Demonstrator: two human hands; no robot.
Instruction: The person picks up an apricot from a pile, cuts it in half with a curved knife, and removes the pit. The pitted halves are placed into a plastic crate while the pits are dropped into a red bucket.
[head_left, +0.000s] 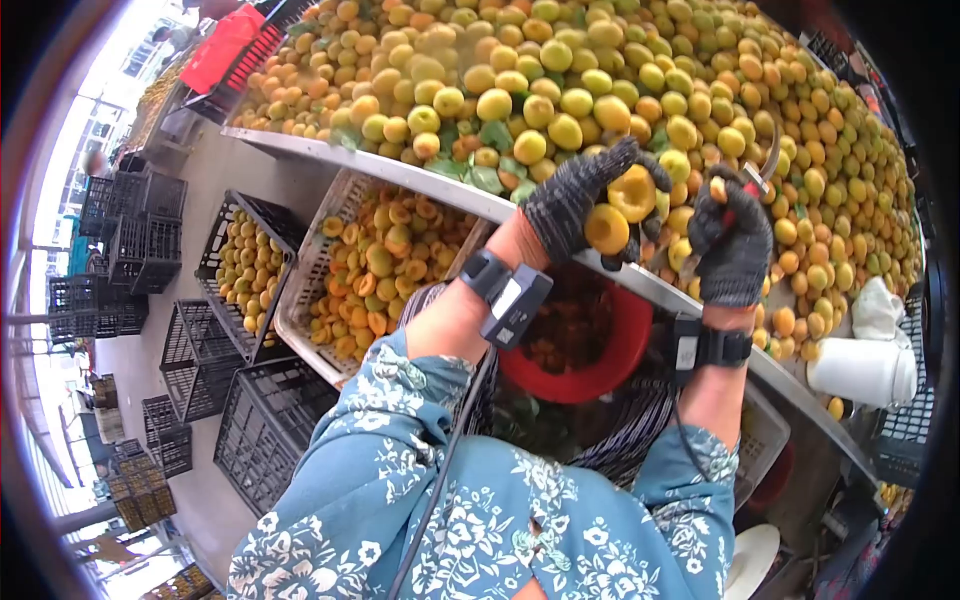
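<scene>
Two yellow-orange fruit pieces (pixel 632 194), one showing a hollow cut face, are held in the fingers of my left hand (pixel 585 200), which wears a dark glove. My right hand (pixel 732 240), gloved too, is closed round the red handle of a small curved knife (pixel 770 160); its blade points up and away. A small piece (pixel 718 190) shows at the right fingertips. Both hands are above the near edge of a metal-rimmed table (pixel 430 182) heaped with yellow and orange fruit (pixel 565 130).
Below the hands stands a red bucket (pixel 625 345) with dark contents. A white crate (pixel 300 300) of halved fruit is at the left, beside a black crate (pixel 210 265) of fruit. A white container (pixel 860 372) lies at the right.
</scene>
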